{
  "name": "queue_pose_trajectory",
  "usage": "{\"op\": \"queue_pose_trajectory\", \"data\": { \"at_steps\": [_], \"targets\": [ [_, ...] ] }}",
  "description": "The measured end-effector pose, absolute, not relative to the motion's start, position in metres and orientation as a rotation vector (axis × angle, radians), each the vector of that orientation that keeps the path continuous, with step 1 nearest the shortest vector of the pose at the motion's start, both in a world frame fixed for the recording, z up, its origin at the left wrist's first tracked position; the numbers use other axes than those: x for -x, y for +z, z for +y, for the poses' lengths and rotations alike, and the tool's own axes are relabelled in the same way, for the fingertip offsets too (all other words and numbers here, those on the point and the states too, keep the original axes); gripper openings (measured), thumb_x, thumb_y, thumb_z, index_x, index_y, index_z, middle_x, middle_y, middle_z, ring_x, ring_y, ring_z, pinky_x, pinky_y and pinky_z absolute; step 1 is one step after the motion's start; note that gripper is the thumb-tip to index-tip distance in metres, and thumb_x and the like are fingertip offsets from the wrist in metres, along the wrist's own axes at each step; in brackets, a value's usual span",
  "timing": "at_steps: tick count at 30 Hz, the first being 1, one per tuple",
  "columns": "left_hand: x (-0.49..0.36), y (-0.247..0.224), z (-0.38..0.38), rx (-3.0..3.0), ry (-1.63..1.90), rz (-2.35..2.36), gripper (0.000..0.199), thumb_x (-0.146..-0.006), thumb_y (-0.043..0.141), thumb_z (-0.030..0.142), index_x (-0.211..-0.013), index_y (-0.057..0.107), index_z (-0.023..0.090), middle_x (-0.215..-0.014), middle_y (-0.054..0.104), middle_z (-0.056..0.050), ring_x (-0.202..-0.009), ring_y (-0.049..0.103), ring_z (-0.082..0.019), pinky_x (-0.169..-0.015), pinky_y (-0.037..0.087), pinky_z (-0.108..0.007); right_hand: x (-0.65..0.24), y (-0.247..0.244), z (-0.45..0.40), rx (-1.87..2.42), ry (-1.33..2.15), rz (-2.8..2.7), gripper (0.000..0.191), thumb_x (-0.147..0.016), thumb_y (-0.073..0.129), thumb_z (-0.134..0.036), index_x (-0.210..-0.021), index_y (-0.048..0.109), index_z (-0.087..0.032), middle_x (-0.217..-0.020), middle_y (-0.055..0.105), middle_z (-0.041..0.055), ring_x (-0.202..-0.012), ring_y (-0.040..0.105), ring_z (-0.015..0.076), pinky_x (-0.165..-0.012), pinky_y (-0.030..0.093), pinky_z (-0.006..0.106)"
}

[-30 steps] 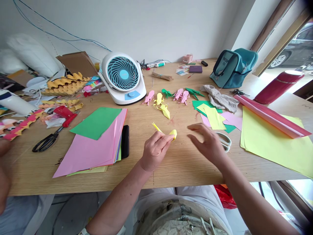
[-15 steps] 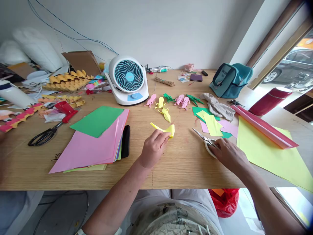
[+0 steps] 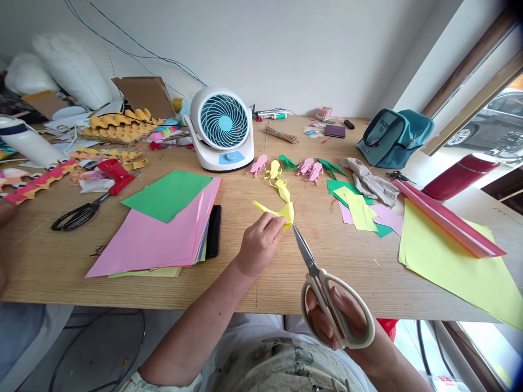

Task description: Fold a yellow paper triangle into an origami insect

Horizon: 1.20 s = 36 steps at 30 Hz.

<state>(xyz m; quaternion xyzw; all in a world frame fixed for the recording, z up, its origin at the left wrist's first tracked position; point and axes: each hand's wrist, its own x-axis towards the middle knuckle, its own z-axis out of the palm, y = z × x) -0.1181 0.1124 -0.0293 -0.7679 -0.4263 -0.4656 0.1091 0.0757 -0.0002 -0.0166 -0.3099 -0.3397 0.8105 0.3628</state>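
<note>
At the far left edge I catch another person's hand (image 3: 5, 213), cropped and dark; I cannot tell what it is doing. Beside it lies a toothed strip (image 3: 38, 182), with a white bottle (image 3: 32, 144) behind. Next come black scissors (image 3: 75, 218), their blades running under or beside a red tool (image 3: 116, 177); I cannot make out which. Then I have a stack of pink sheets (image 3: 151, 242), a green sheet (image 3: 169, 193) on top, and a phone (image 3: 213, 234) along its right side. The fan (image 3: 224, 122) stands behind.

Near the middle of the table (image 3: 229, 288), my left hand (image 3: 259, 242) pinches the yellow piece (image 3: 288, 211) between thumb and fingers, a thin point of it jutting out to the left. Past it I see folded paper figures (image 3: 273, 170) in pink, yellow and green, grouped in a loose row, with one yellow one nearer me.

My right hand (image 3: 346, 307) grips the white scissors (image 3: 312, 270), skin showing in both loops. The blades look together and slant up toward the yellow piece; the tip is right at its lower edge, though I cannot tell whether they touch.

Further right are paper scraps (image 3: 355, 209), a crumpled cloth (image 3: 373, 182), the bag (image 3: 392, 139), keys (image 3: 400, 176), a pink roll (image 3: 453, 220) lying across yellow sheets (image 3: 453, 272), and a red bottle (image 3: 461, 175) behind the roll.
</note>
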Motion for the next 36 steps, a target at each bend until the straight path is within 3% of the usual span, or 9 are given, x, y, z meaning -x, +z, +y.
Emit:
{"op": "queue_pose_trajectory", "data": {
  "at_steps": [14, 36],
  "targets": [
    [0.118, -0.030, 0.113, 2.237, -1.362, -1.216, 0.014, -0.095, 0.055, 0.010, -0.099, 0.066, 0.018, -0.084, 0.066, -0.002, -0.074, 0.066, -0.011, -0.070, 0.052, -0.020, -0.063, -0.013, -0.003, 0.583, 2.186, -0.584, 0.042, -0.096, 0.051, -0.053, -0.090, 0.067, -0.015, -0.059, 0.046, -0.0029, -0.045, 0.029, 0.0054, -0.047, 0.025, 0.021],
    [0.115, -0.032, 0.108, 2.266, -1.185, -1.187, 0.016, -0.099, 0.051, 0.013, -0.107, 0.064, 0.017, -0.085, 0.068, -0.001, -0.078, 0.067, -0.012, -0.072, 0.050, -0.021, -0.038, -0.007, -0.010, 0.649, 2.107, -0.490, 0.040, -0.088, 0.061, -0.061, -0.090, 0.065, -0.021, -0.066, 0.045, -0.0017, -0.054, 0.033, 0.0101, -0.055, 0.028, 0.026]
  ]
}}
